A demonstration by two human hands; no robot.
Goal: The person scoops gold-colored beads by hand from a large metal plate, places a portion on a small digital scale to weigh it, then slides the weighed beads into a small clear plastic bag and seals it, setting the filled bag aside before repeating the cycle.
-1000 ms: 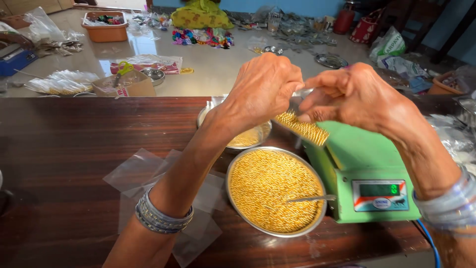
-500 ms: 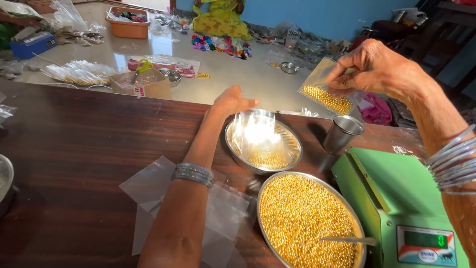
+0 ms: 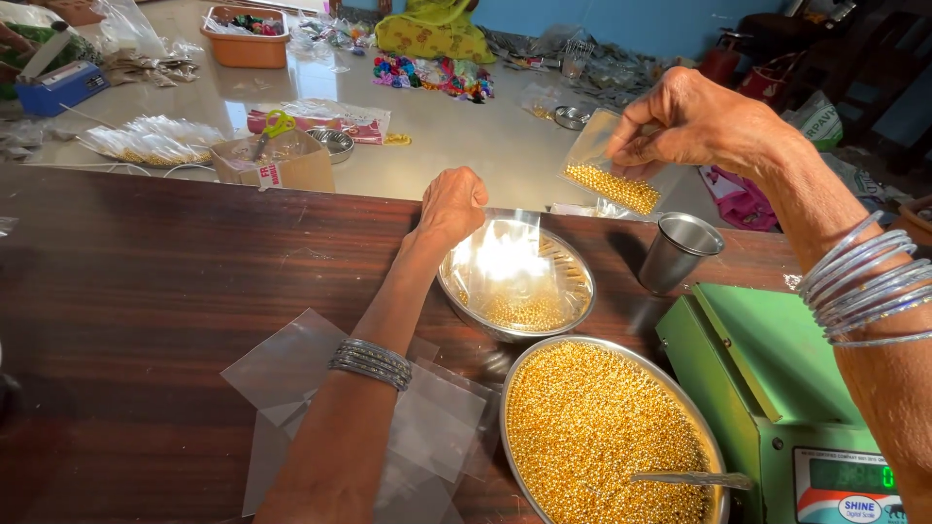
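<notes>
Right hand (image 3: 694, 121) is up in the air past the table edge, pinching the top of a small clear pouch (image 3: 607, 170) with gold beads sitting in its bottom; fingers clamped on it for sure. Left hand (image 3: 451, 204) is curled at the far rim of the steel bowl (image 3: 573, 301), and seems to pinch the clear bag (image 3: 505, 254) lying over that bowl, though i can't tell how firmly. Nearer me there's 1 big steel plate (image 3: 519, 408) heaped with gold beads (image 3: 602, 437), a spoon (image 3: 691, 478) on it; steel cup (image 3: 678, 252) and green scale (image 3: 777, 374) on the right; empty clear bags (image 3: 291, 369) on the wooden table (image 3: 146, 281).
</notes>
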